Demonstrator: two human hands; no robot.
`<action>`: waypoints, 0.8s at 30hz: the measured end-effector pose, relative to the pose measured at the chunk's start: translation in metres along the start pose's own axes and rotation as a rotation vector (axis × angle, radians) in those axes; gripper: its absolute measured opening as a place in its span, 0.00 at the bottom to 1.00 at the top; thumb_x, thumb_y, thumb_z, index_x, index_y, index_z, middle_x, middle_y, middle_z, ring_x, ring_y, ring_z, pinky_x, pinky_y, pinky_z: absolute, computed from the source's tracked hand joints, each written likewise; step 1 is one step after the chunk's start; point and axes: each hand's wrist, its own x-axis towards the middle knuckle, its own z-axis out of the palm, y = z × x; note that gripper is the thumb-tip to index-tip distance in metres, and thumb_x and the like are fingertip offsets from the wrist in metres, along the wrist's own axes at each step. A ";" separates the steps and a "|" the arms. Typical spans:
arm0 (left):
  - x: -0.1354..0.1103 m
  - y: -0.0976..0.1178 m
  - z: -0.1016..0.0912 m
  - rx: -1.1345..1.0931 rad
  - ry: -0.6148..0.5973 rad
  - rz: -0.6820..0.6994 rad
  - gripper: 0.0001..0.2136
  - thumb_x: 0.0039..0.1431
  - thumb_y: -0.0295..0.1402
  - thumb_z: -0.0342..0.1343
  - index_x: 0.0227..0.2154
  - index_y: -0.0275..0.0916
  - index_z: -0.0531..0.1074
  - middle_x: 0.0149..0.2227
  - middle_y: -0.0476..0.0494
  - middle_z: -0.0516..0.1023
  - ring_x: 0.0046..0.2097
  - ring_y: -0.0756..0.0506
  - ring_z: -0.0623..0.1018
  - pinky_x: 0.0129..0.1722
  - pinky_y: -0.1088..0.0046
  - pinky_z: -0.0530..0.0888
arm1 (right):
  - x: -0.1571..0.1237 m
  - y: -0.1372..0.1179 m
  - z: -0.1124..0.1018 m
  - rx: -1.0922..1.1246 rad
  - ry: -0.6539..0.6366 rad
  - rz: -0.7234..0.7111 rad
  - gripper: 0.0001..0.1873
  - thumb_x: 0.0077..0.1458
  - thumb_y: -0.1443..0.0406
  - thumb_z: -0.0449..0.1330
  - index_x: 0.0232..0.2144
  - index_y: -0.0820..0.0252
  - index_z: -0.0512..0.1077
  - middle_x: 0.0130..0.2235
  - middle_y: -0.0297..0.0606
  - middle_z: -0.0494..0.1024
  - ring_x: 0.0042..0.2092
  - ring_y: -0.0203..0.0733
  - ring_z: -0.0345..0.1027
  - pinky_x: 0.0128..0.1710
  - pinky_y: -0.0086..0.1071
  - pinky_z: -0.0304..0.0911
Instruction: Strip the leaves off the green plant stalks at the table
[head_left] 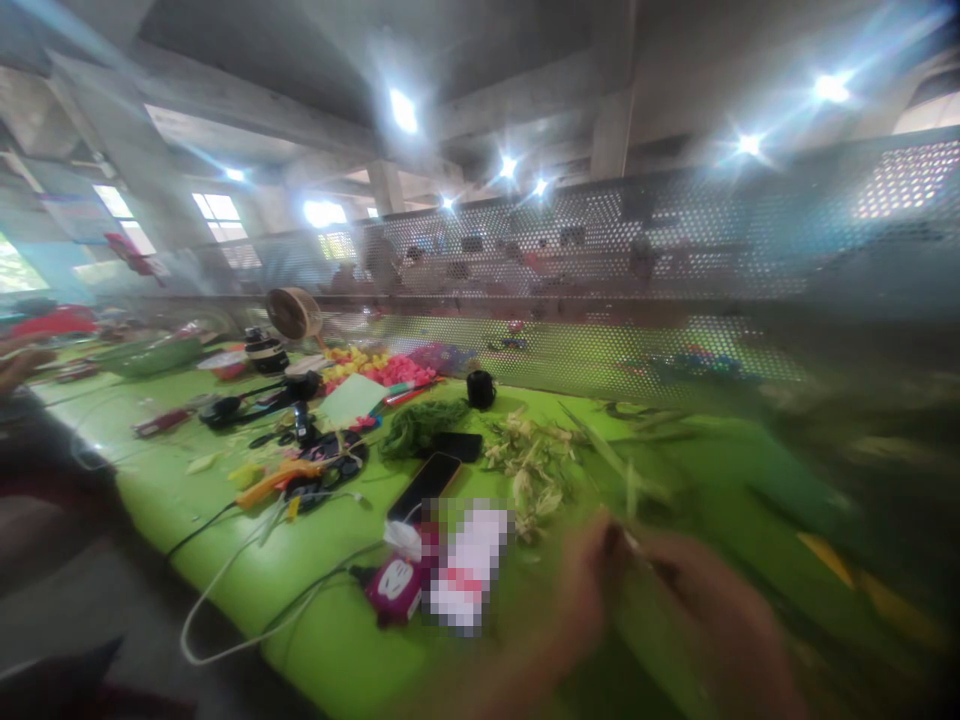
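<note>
Surface (187,500): a long bright-green top that runs from the lower middle away to the far left, crowded along its left half and barer to the right.
Left hand (589,585): low in the middle, badly blurred. Its fingers are pressed together on the lower end of a leaf strip (630,495).
Right hand (712,620): just beside the left. Its fingers meet the same strip from the other side, pinching as far as the blur shows.
Leaf strip: thin and pale green, held upright between the two hands above the near edge of the surface.
Leaf scraps (532,465): a loose pale heap just beyond the hands.
Phone (425,485): dark, lying flat to the left of the scraps, with a small pink gadget (396,590) near it by the edge.
White cable (225,580): loops off the near-left edge.
Green yarn (420,425): a tangle behind the phone, with a black spool (481,388) just past it.
Far left: an orange tool (277,480), a small round fan (294,313), pink and yellow pieces (390,368) and a green basin (150,355).
Other person: a hand (19,365) at the left border, well apart.
Screen (675,250): a perforated metal panel standing along the far side of the surface, with blurred seated figures behind it.
Room: a concrete ceiling with beams, bright ceiling lamps (403,110) and windows (217,210) at the left.
</note>
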 end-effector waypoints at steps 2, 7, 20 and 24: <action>0.005 -0.002 -0.003 0.018 0.000 0.025 0.10 0.52 0.38 0.58 0.24 0.37 0.68 0.27 0.49 0.68 0.33 0.49 0.66 0.36 0.74 0.63 | 0.001 -0.005 -0.002 0.008 0.008 0.063 0.11 0.50 0.55 0.58 0.32 0.49 0.77 0.34 0.36 0.82 0.34 0.45 0.75 0.37 0.34 0.69; 0.014 -0.007 -0.007 -0.035 -0.050 -0.183 0.11 0.50 0.39 0.59 0.27 0.36 0.70 0.24 0.50 0.68 0.25 0.53 0.62 0.27 0.77 0.58 | 0.012 -0.007 -0.006 0.026 0.075 0.133 0.11 0.46 0.55 0.59 0.27 0.51 0.78 0.30 0.35 0.82 0.33 0.47 0.75 0.38 0.36 0.69; 0.004 0.008 -0.005 -0.363 -0.068 -0.297 0.11 0.43 0.38 0.63 0.27 0.35 0.72 0.26 0.48 0.72 0.24 0.54 0.62 0.26 0.76 0.59 | 0.023 -0.005 -0.012 0.153 0.032 0.284 0.11 0.40 0.55 0.64 0.24 0.53 0.79 0.30 0.35 0.82 0.32 0.45 0.75 0.34 0.31 0.69; 0.005 0.006 -0.006 -0.225 -0.082 -0.269 0.14 0.45 0.42 0.64 0.26 0.35 0.71 0.25 0.49 0.70 0.23 0.55 0.62 0.26 0.77 0.60 | 0.024 -0.006 -0.011 0.141 -0.010 0.283 0.10 0.41 0.56 0.63 0.24 0.53 0.79 0.30 0.35 0.83 0.32 0.46 0.75 0.34 0.32 0.70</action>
